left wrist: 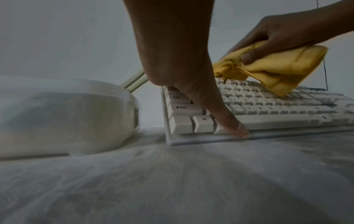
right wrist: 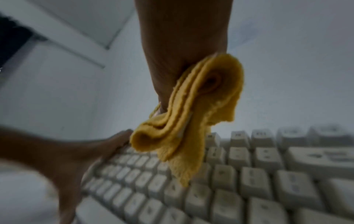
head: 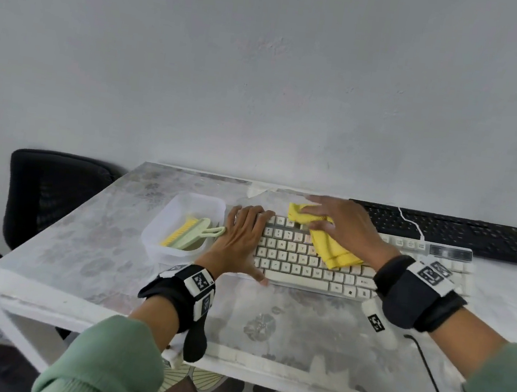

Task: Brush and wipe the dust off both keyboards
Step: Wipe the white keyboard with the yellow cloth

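Observation:
A white keyboard (head: 301,260) lies across the middle of the table, with a black keyboard (head: 462,234) behind it at the right. My left hand (head: 242,236) lies flat on the white keyboard's left end, its thumb (left wrist: 229,122) pressed against the front edge. My right hand (head: 342,226) grips a folded yellow cloth (head: 332,251) over the upper key rows; the cloth (right wrist: 191,121) hangs down and touches the keys (right wrist: 249,181). A pale green brush (head: 190,231) with yellow bristles lies in a white tub (head: 158,248) to the left.
The tub (left wrist: 67,113) stands right beside the keyboard's left end, and the brush handle (left wrist: 134,81) sticks out over its rim. A white cable (head: 411,222) crosses the black keyboard. A black chair (head: 50,191) stands left of the table. A wall rises just behind.

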Demonstrator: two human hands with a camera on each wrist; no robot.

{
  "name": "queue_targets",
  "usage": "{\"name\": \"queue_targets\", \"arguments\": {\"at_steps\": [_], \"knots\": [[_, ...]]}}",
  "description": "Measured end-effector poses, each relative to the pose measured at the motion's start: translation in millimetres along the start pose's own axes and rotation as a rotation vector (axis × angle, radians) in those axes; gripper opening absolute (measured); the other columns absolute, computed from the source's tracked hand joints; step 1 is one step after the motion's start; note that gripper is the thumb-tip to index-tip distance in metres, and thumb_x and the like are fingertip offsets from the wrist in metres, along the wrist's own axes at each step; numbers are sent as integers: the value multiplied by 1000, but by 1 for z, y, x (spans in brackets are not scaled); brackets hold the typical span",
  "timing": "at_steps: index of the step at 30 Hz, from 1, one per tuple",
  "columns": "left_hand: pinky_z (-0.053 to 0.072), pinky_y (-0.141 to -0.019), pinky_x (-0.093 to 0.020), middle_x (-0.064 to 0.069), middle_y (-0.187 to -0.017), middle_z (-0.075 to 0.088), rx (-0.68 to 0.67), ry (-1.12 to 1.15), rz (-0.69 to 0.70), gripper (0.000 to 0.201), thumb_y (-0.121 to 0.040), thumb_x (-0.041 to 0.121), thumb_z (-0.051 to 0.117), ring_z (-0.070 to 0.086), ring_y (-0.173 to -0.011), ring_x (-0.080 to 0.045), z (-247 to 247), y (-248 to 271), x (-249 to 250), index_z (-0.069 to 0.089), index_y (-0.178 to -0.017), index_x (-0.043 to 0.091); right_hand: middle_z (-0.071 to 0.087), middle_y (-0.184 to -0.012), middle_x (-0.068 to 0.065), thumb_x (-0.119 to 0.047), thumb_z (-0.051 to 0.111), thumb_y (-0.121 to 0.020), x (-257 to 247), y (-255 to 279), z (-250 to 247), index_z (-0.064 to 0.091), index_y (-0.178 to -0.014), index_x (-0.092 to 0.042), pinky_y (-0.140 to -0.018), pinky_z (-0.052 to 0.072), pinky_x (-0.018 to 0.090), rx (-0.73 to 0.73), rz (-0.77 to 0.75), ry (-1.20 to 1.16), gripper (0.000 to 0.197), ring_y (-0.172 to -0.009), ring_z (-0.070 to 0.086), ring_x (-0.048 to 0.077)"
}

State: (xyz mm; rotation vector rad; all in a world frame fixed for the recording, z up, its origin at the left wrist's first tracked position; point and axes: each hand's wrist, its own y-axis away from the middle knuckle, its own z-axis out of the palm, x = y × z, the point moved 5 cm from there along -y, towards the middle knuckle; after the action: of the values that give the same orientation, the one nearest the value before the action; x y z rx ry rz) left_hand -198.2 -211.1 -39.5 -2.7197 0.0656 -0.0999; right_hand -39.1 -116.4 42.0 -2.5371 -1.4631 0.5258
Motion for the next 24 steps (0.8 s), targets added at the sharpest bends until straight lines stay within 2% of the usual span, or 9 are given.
{"name": "queue_targets", "arguments": {"at_steps": [2, 4, 8, 10, 13, 15, 17, 20, 24], "knots": [[23, -107, -53, -15, -123, 43, 9, 6, -2, 125, -36, 84, 59, 30, -115, -25, 0, 0, 0, 23, -133, 15, 42, -141, -18, -32, 59, -88, -3, 6, 8, 55, -126, -34, -85, 45, 28, -121, -36, 196, 39, -113, 50, 15], [22, -107, -53, -15, -123, 42, 7, 15, 0, 125, -35, 82, 63, 29, -114, -23, 0, -1, -1, 21, -132, 17, 39, -142, -21, -27, 55, -91, -3, 10, 13, 48, -132, -37, -69, 48, 27, -135, -76, 283, 43, -98, 42, 11], [23, -106, -54, -16, -123, 43, 3, 42, 6, 123, -34, 83, 61, 28, -114, -23, 1, -3, -2, 20, -132, 19, 41, -142, -19, -20, 54, -92, 3, 10, 24, 43, -136, -36, -53, 37, 22, -141, -56, 312, 48, -90, 27, 8], [24, -105, -54, -16, -122, 44, 11, 38, 11, 123, -35, 84, 59, 29, -114, -22, 1, -4, -2, 22, -131, 18, 45, -140, -16, -15, 54, -93, 3, 10, 23, 47, -134, -35, -59, 41, 24, -147, -45, 280, 46, -91, 32, 9], [27, -104, -54, -16, -121, 45, 12, 21, 16, 123, -35, 86, 56, 30, -113, -23, 0, -3, -3, 24, -131, 16, 49, -137, -11, -6, 52, -91, -2, 2, 12, 55, -128, -31, -77, 44, 27, -218, -74, 214, 44, -102, 44, 14], [28, -103, -54, -16, -120, 46, 14, 8, 14, 124, -36, 87, 54, 31, -112, -24, -1, -2, -2, 26, -131, 14, 53, -134, -8, -3, 52, -89, -5, -4, 3, 59, -123, -29, -78, 41, 25, -297, -117, 194, 43, -98, 43, 12], [28, -103, -54, -16, -120, 46, 27, 1, 15, 124, -36, 87, 55, 31, -113, -24, -2, -1, -1, 26, -131, 14, 61, -123, 1, 1, 51, -85, -6, -9, -9, 64, -117, -30, -83, 44, 31, -353, -104, 132, 46, -100, 50, 14], [27, -104, -54, -16, -121, 45, 38, -4, 10, 124, -35, 83, 61, 30, -112, -23, -4, 0, 0, 24, -131, 15, 59, -109, 1, 0, 52, -84, -6, -19, -18, 63, -116, -34, -76, 44, 29, -261, -89, 131, 49, -96, 55, 16], [23, -107, -52, -14, -124, 43, 13, -2, -3, 126, -34, 77, 74, 34, -115, -27, -2, 0, -1, 21, -131, 18, 59, -123, -8, -1, 52, -86, 3, -16, 4, 56, -126, -32, -63, 35, 19, -291, -64, 188, 51, -91, 40, 8]]}}
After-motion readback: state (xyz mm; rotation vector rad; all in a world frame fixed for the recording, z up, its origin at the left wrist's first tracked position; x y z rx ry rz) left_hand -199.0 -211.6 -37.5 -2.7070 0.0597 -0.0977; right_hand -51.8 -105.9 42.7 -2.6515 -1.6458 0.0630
